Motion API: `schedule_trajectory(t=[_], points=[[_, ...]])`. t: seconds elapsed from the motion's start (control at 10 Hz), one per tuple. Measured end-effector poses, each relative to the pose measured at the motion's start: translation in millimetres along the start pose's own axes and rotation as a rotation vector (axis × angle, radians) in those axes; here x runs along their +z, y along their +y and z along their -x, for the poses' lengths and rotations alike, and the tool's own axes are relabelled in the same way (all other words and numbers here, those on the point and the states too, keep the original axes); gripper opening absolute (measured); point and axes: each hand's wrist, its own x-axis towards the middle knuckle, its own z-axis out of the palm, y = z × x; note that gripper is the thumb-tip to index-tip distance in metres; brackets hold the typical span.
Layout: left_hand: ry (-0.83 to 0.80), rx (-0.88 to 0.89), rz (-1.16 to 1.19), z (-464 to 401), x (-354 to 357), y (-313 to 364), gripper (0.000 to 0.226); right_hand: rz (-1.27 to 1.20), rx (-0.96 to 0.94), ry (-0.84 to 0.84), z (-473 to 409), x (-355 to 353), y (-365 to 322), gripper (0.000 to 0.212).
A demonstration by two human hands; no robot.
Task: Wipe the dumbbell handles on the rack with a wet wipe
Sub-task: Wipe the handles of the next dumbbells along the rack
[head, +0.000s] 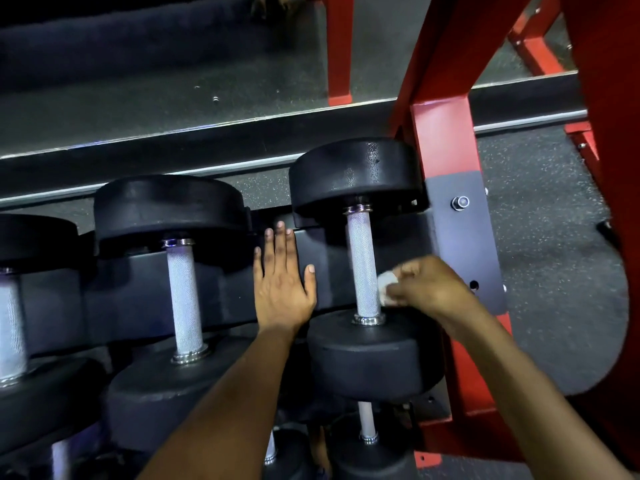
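Black dumbbells with knurled silver handles lie side by side on the black rack tray (332,258). My right hand (426,285) pinches a small crumpled white wet wipe (386,287) against the lower right side of the rightmost dumbbell's handle (362,261). My left hand (280,271) lies flat with straight fingers on the tray, between that dumbbell and the middle one, whose handle (183,299) is bare. A third handle (10,323) shows at the left edge.
A red rack upright (443,133) and a grey bolted side plate (464,237) stand just right of my right hand. More dumbbells (367,424) sit on a lower shelf. Dark speckled rubber floor (547,230) lies to the right, with a mirror (173,81) behind the rack.
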Motion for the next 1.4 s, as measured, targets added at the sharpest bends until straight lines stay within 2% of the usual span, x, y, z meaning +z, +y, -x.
schedule_trajectory(t=[0.1,0.2,0.3,0.4,0.5,0.6,0.7,0.8,0.9,1.1,1.2,1.3,1.4], points=[[0.002,0.004,-0.002,0.0,0.1,-0.5,0.068,-0.227,-0.198,0.310,-20.8,2.0,-45.8,0.008],[0.003,0.005,-0.002,0.3,0.9,-1.2,0.068,-0.061,-0.264,0.275,-1.5,2.9,-32.6,0.008],[0.003,0.002,-0.010,-0.1,1.8,-1.1,0.069,0.201,-0.189,0.019,38.4,6.3,2.3,0.020],[0.002,0.004,-0.005,0.2,2.6,-1.3,0.069,0.120,-0.281,0.229,12.4,7.4,-10.5,0.012],[0.010,0.003,0.002,0.4,2.3,-2.0,0.069,0.033,-0.467,0.433,-11.2,11.0,-39.2,0.011],[0.006,0.007,0.006,0.4,1.8,-1.1,0.069,0.219,-0.491,0.311,7.3,8.7,-17.7,0.012],[0.006,0.001,0.002,0.9,1.4,-0.2,0.069,0.446,-0.383,0.039,33.2,6.4,-0.6,0.015],[0.010,0.008,0.005,1.4,1.2,-0.5,0.069,0.356,-0.500,0.257,8.2,5.8,-26.4,0.016],[0.025,0.007,0.008,0.8,1.7,-1.0,0.068,0.375,-0.607,0.322,-5.3,6.8,-40.5,0.020],[0.005,0.003,0.015,1.5,-0.6,0.9,0.069,0.747,-0.557,-0.165,21.4,2.6,-15.4,0.024],[-0.004,0.005,0.015,1.7,-1.4,0.1,0.068,0.699,-0.638,0.069,0.0,2.5,-43.1,0.022],[-0.016,0.002,0.012,1.1,-1.2,0.4,0.068,0.659,-0.685,0.185,10.3,3.1,-38.9,0.019],[-0.024,0.008,0.006,2.3,-1.3,-0.4,0.067,0.791,-0.619,-0.001,31.0,6.2,-15.5,0.019]])
